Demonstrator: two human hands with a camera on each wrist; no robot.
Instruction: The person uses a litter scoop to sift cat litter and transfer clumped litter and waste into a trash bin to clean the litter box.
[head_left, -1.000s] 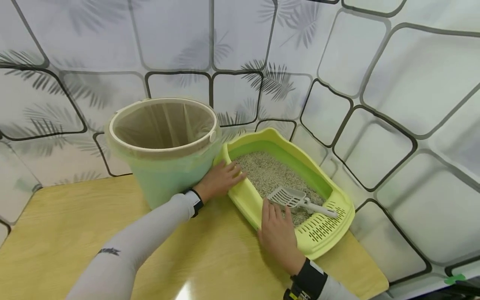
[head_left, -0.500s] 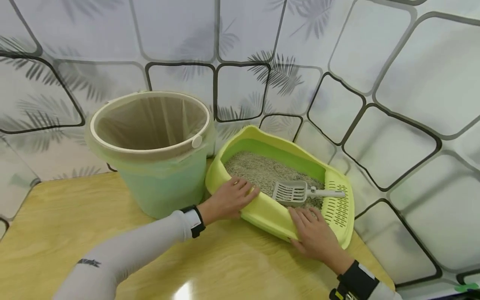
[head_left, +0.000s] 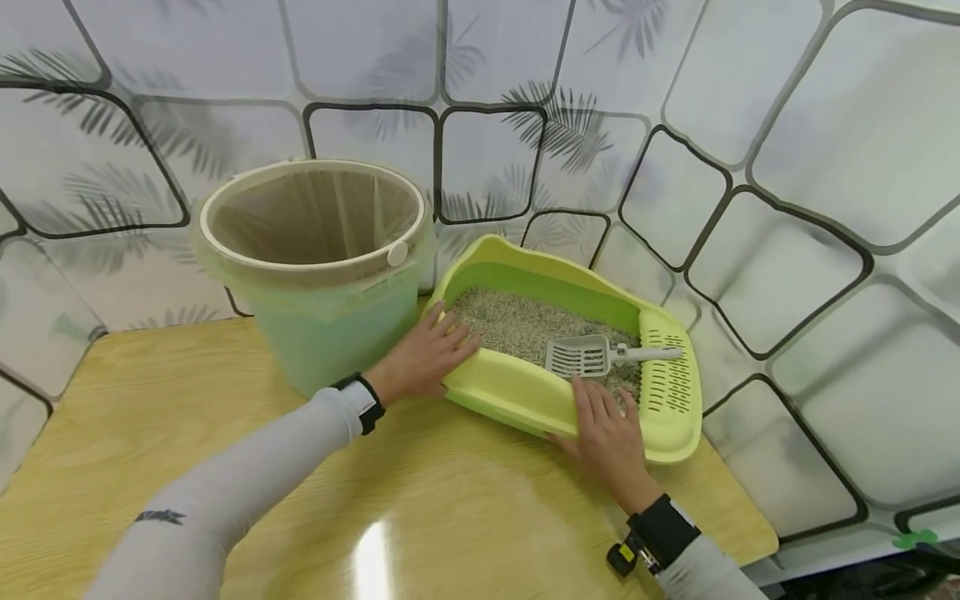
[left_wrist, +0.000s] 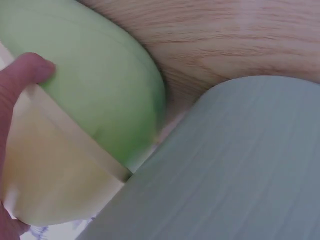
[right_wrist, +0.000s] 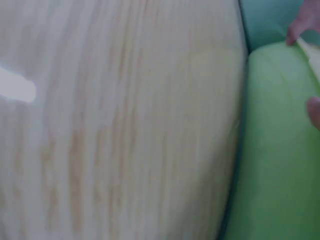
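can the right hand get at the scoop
Likely yes: the right hand grips the litter box just beside the scoop, nothing visible between them, though it'd first have to let go.

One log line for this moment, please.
left hand: grips litter box near bin; right hand: grips litter box near scoop; scoop: head on litter, handle over slotted end

green tray [right_wrist: 275, 145] right, fingers [right_wrist: 302, 22] touching | teal bin [right_wrist: 267, 22] top right | wood-grain table [right_wrist: 125, 125] left, glare [right_wrist: 16, 86]
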